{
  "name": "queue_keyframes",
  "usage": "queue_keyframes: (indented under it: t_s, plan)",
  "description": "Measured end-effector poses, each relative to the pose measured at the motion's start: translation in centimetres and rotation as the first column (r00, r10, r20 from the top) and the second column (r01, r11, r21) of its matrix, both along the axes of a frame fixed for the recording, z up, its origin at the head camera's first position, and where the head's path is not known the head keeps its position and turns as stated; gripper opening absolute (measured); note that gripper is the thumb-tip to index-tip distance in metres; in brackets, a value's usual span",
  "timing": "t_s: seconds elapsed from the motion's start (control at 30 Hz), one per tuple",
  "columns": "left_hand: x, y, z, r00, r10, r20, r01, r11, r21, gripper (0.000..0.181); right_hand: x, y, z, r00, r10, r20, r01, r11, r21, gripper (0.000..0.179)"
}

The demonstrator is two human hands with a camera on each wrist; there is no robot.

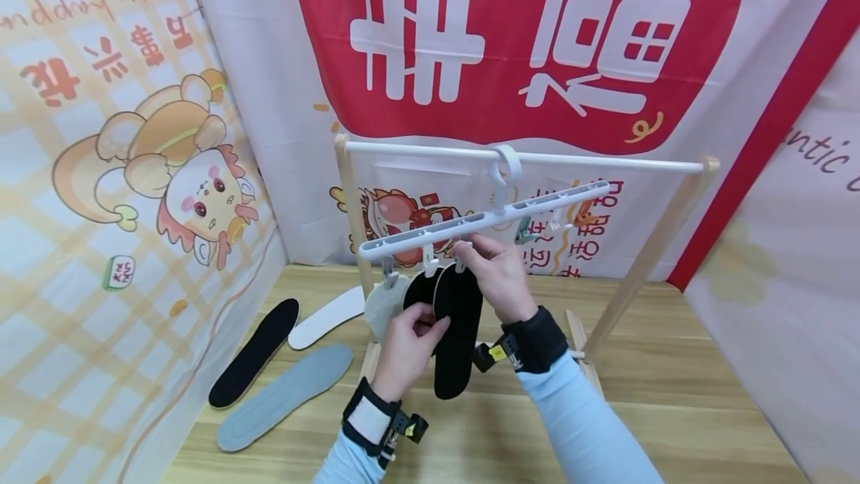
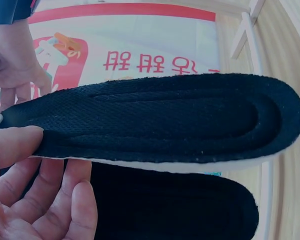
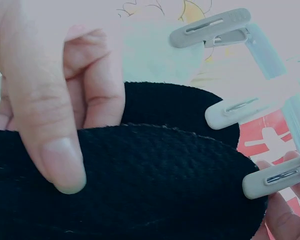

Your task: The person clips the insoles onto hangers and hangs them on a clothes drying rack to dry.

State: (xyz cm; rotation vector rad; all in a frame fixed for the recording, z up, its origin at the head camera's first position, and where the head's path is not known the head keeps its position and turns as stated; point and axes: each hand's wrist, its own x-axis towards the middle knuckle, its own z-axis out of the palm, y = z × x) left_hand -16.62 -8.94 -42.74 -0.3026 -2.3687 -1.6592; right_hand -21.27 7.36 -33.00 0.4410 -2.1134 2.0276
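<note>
Left hand [image 1: 408, 343] pinches fuzzy, rounded black insole [image 1: 459, 342]; right hand [image 1: 502, 280] pinches plastic clip [image 3: 265, 181].

The place is looking like a small recording booth: a wrinkled white-and-red printed cloth [image 1: 510, 114] is hanging beyond the left grip [image 1: 406, 349] and right grip [image 1: 502, 282], a yellow-checked cartoon sheet [image 1: 40, 245] is walling the left grip's side, a pale wood-grain bench [image 1: 672, 379] is lying beneath both, and small black cameras [image 1: 417, 429] are sitting strapped just behind them.

The red panel [image 1: 507, 43] reads "幸福"; the left cloth [image 1: 128, 193], apparently, "happy"; the right cloth [image 1: 773, 267], "ntic".
</note>
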Motion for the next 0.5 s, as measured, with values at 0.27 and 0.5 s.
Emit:
queue_keyframes:
  t_s: [0.27,0.5]
  plan:
    - [-0.3,-0.4,0.6,1.000,0.019,-0.010,-0.019,1.000,-0.001,0.009,0.2,-1.0,-0.2,0.999,-0.045,0.015,0.045,0.998,-0.041,0.033]
    - [-0.7,-0.8,1.0,0.999,0.040,-0.003,-0.040,0.999,-0.011,0.011,0.1,-1.9,0.0,0.997,-0.078,0.010,0.078,0.996,-0.032,0.035]
